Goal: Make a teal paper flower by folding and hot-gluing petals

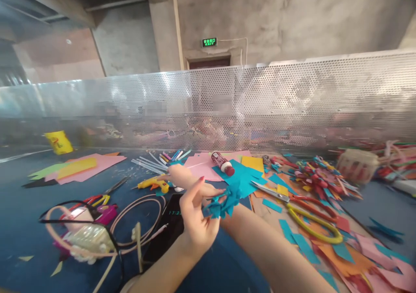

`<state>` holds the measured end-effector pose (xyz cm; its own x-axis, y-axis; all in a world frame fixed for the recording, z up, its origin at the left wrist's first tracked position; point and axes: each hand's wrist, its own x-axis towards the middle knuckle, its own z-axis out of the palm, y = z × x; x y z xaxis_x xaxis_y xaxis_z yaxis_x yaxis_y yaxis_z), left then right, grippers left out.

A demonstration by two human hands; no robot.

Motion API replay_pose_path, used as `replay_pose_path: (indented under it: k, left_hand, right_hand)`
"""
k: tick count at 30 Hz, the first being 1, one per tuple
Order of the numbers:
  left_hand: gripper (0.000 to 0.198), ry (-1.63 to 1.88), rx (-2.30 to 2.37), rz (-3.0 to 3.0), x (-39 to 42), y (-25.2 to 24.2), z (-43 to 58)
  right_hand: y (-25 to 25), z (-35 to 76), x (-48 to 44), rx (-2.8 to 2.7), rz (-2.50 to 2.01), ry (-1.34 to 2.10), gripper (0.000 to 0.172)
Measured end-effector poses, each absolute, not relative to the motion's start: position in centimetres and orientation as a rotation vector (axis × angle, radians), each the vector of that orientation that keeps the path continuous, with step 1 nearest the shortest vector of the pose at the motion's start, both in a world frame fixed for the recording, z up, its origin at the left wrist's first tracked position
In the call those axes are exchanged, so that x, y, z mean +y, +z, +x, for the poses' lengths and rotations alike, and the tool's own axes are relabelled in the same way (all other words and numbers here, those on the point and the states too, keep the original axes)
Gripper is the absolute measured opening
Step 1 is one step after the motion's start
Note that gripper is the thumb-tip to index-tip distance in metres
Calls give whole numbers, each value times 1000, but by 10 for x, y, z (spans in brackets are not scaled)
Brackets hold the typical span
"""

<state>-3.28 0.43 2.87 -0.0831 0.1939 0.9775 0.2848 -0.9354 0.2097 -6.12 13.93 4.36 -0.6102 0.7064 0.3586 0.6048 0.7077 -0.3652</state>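
Observation:
My left hand (198, 210) pinches a bunch of curled blue paper (227, 200), shaped like a frilly flower, between thumb and fingers. Behind it, my right arm crosses to the left. My right hand (178, 176) is closed at the back end of a yellow hot glue gun (151, 184), which lies low at the table with its nozzle to the left. Part of the right hand is hidden by the left fingers. A dark phone (167, 223) showing a clock lies under the left wrist. Just beyond the hands, a dark red bottle (222, 163) lies on blue paper sheets (242, 176).
Scissors with yellow and orange handles (312, 223) lie right among paper scraps (344, 258). Coiled cable (139, 202) and a power strip (87, 236) sit left. Glue sticks (149, 165), coloured sheets (81, 167) and a yellow cup (58, 142) stand further back. A perforated metal screen (208, 93) closes the far edge.

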Motion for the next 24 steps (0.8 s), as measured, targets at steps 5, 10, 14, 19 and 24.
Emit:
replay_pose_path:
  k: [5, 10, 14, 19, 24]
  left_hand:
    - [58, -2310, -548, -2163, 9, 24, -37]
    - [46, -2515, -768, -2162, 17, 17, -37]
    - [31, -2589, -950, -2079, 23, 21, -36]
    - [21, -2494, -1124, -2055, 25, 22, -36]
    - [16, -2260, -1109, -2127, 28, 14, -40]
  right_hand:
    - [73, 11, 134, -2421, -1063, -32, 25]
    - [82, 115, 119, -2469, -1383, -87, 24]
    - [63, 207, 89, -2476, -1726, -124, 26]
    - [26, 281, 41, -2420, -1986, -98, 33]
    - [3, 299, 22, -2315, -1941, -77, 28]
